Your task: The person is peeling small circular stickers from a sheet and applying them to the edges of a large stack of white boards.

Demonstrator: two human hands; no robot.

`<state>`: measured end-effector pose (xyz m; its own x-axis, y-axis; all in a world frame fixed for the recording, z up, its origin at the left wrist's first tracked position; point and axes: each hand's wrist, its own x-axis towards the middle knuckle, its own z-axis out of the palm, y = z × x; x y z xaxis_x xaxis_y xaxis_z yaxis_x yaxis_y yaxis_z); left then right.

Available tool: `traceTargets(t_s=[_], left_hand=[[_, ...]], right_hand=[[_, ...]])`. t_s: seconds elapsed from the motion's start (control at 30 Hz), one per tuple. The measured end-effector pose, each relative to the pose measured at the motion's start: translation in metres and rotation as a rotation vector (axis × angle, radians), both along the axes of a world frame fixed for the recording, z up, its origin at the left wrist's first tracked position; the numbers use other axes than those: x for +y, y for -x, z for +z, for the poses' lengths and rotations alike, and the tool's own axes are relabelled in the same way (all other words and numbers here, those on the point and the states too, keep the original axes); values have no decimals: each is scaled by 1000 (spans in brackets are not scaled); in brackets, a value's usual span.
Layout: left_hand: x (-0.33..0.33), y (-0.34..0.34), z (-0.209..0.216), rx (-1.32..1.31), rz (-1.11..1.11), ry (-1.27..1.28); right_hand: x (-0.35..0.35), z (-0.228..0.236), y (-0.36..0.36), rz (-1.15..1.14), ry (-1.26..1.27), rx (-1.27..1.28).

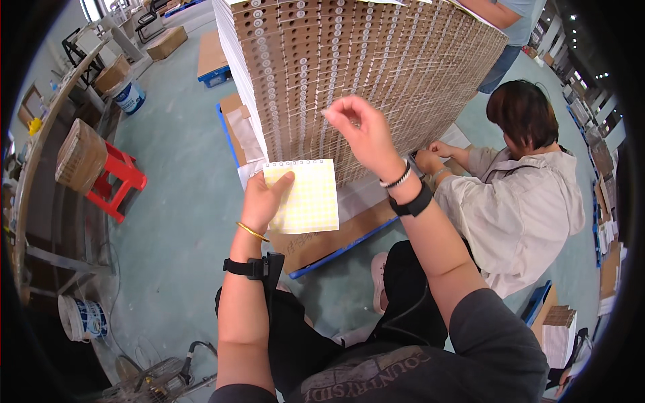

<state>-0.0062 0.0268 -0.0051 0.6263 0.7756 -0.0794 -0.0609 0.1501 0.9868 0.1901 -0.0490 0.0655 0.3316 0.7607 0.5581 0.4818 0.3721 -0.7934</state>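
My left hand (264, 199) holds a small square sticker sheet (306, 201), thumb on its front. The sheet has a pale yellow check pattern, with a row of small round marks along its top edge. My right hand (363, 131) is raised to the right of the sheet, thumb and forefinger pinched together. A tiny pale bit shows at those fingertips, too small to name. Just beyond both hands stands a tall stack of brown and white cardboard pieces (403, 60). Its near side carries rows of dark holes and round whitish marks.
The stack rests on a blue pallet (316, 266) covered with cardboard. A person in a beige jacket (517, 208) crouches at right, hands at the stack; another person (500, 60) stands behind. At left are a red stool (119, 181) bearing a carton and paint buckets (127, 96).
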Motion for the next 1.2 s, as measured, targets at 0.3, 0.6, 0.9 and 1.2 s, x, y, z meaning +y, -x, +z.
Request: traceTargets(t_s=[0.3, 0.6, 0.9, 1.2], left_hand=[[9, -3, -7, -1, 32, -118], [3, 5, 2, 55, 78, -166], [6, 4, -1, 86, 94, -251], [0, 0, 9, -53, 127, -148]], right_hand=[[46, 44, -4, -246, -55, -398], [41, 37, 0, -316, -54, -466], [46, 32, 3, -392, -133, -536], [39, 42, -4, -437, 274, -445]])
